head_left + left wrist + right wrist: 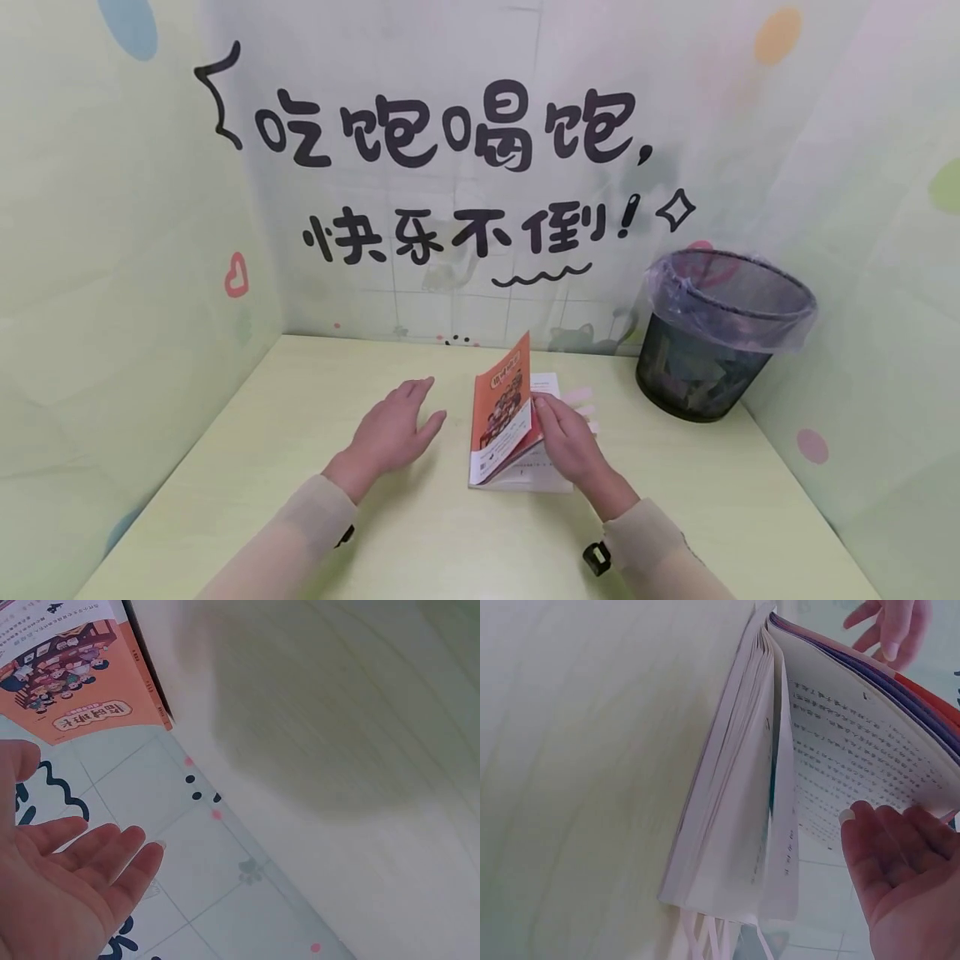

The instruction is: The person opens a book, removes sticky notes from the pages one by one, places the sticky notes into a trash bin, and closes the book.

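- Book (502,408), a paperback with an orange cover of cartoon figures, sits on the pale yellow-green, smooth bench (247,475) between both hands, spine leftward, long axis seemingly running away from the person; cover and front leaves stand up off the rest.
- Nearer: the bare right hand (572,440) in a cream sleeve, just right of those leaves; its grip looks narrow, holding their free edge, though the thumb's hold is partly hidden.
- The bare left hand (385,429), cream-sleeved too, is apart, left of the spine; its grip is wide, holding nothing.
- Count: one book, at least three pale-pink paper tabs (579,394), two hands, one round black mesh bin (675,375), one translucent lavender plastic liner (780,333).
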The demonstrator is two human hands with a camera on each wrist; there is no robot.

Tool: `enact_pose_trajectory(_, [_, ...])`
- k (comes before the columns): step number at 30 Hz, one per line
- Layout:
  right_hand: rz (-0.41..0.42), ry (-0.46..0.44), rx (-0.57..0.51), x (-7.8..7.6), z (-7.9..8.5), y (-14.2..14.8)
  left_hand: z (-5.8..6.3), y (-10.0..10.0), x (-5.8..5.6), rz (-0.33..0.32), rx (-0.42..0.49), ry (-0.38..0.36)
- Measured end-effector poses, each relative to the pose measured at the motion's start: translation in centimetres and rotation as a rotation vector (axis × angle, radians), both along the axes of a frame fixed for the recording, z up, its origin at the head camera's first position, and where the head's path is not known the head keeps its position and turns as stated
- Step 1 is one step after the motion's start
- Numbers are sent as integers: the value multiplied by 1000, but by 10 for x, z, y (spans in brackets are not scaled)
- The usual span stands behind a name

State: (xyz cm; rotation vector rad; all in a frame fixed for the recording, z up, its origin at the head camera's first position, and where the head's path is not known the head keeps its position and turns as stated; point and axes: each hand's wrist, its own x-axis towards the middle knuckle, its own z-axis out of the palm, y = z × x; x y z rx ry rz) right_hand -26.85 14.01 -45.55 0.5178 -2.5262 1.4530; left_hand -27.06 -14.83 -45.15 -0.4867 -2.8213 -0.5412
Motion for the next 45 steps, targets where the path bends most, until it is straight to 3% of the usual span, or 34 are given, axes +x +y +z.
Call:
enact_pose_trajectory(11, [124, -4, -11, 4, -7, -10, 10, -1, -1, 20, 58, 19])
enact_pose_trajectory(18, [257, -56, -40, 7, -15, -21, 17, -1, -1, 32, 121, 120])
enact_pose_trajectory(25, [367, 8, 177, 10, -24, -31, 25, -3, -6, 43, 205, 287])
enact_pose_trajectory(31, [434, 1, 285, 11, -25, -34, 36, 1, -9, 10, 212, 344])
enact_pose_trajectory(36, [424, -22, 390, 12, -23, -37, 43, 9, -11, -51, 152, 275])
enact_pose_trajectory(40, [416, 2, 508, 13, -21, -40, 40, 18, -14, -77, 19, 113])
enact_pose_trajectory(45, [418, -9, 616, 13, -20, -43, 28, 29, -21, -129, -108, -98])
